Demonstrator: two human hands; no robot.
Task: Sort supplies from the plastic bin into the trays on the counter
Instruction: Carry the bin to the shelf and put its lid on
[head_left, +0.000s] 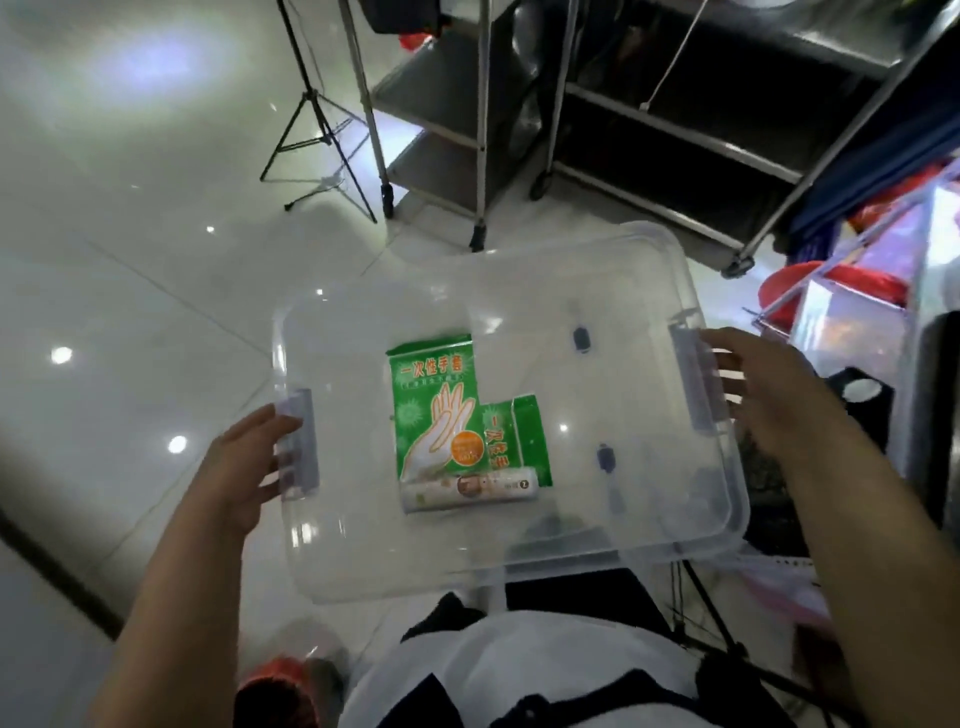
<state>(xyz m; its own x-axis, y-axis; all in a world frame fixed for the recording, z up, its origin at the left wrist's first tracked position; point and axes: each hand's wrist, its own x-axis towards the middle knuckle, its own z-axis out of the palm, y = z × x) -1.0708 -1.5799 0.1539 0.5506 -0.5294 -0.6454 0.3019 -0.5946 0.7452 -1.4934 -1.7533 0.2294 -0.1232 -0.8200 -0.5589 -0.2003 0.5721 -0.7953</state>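
Both hands, left hand (244, 467) and right hand (769, 395), gripped the bin (649, 525) by its handles; it needed keeping level so the glove packets (436, 410) stayed put.

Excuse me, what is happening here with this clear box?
A person holds a clear plastic bin by both end handles, left hand on one side and right hand on the other, above a shiny tiled floor. Little is inside the bin: a large green packet of disposable gloves, a smaller green packet beside it, and a white roll lying across their near edge. No sorting trays are in view.
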